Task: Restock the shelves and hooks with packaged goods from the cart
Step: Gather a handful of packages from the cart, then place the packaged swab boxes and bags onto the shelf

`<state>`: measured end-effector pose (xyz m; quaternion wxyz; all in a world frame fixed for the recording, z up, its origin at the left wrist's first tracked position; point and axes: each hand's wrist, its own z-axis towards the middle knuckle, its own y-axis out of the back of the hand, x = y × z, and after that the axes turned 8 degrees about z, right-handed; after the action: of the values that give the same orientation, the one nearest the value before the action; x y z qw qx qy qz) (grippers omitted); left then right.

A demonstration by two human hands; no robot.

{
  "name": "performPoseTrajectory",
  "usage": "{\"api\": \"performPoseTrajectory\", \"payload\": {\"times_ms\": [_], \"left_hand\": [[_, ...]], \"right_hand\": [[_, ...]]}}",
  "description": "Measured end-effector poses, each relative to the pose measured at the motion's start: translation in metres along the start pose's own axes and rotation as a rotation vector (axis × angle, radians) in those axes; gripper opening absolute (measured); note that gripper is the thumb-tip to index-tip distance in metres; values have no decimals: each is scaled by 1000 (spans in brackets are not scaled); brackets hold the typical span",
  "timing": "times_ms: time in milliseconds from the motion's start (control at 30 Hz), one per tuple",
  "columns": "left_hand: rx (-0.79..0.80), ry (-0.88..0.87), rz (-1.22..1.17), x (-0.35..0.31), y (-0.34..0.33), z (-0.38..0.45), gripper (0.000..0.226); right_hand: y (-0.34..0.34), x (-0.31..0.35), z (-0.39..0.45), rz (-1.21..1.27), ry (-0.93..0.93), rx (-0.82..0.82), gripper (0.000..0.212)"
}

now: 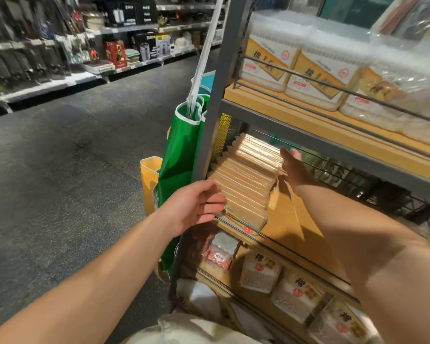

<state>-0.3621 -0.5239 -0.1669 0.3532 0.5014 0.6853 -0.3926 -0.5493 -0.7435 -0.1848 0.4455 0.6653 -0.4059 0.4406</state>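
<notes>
Tan flat packets point(246, 180) stand in a row on the middle wooden shelf point(291, 219), and we hold them from both ends.

From the head view, our left hand point(196, 207) presses straight, relaxed fingers against the near end of the row, beside the grey upright post point(216, 95). Our right hand point(292, 162) lies flat and spread against the far end, near the wire rail point(333, 165). Boxed goods point(315, 70) fill the shelf above; white packets point(261, 274) sit below. A green bag point(179, 157) hangs left of the post.
</notes>
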Motion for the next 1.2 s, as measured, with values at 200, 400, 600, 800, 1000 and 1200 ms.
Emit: {"api": "performPoseTrajectory", "payload": {"times_ms": [200,400,600,800,1000,1200], "left_hand": [[109,18,101,8,2,-9,27],[250,60,233,34,5,-29,30],[491,152,278,77,-39,-69,19],[677,101,415,139,-124,-153,18],[919,189,516,219,-178,-260,26],[1010,472,628,326,-186,-323,22]], "right_hand": [[-7,-7,-51,59,-51,-236,61],[-16,-26,-150,48,74,-365,23],[-12,-56,-290,36,33,-473,59],[21,-110,-452,-38,1,-747,44],[26,-191,-627,-16,-296,-856,42],[6,-253,-765,5,-557,-831,33]]}}
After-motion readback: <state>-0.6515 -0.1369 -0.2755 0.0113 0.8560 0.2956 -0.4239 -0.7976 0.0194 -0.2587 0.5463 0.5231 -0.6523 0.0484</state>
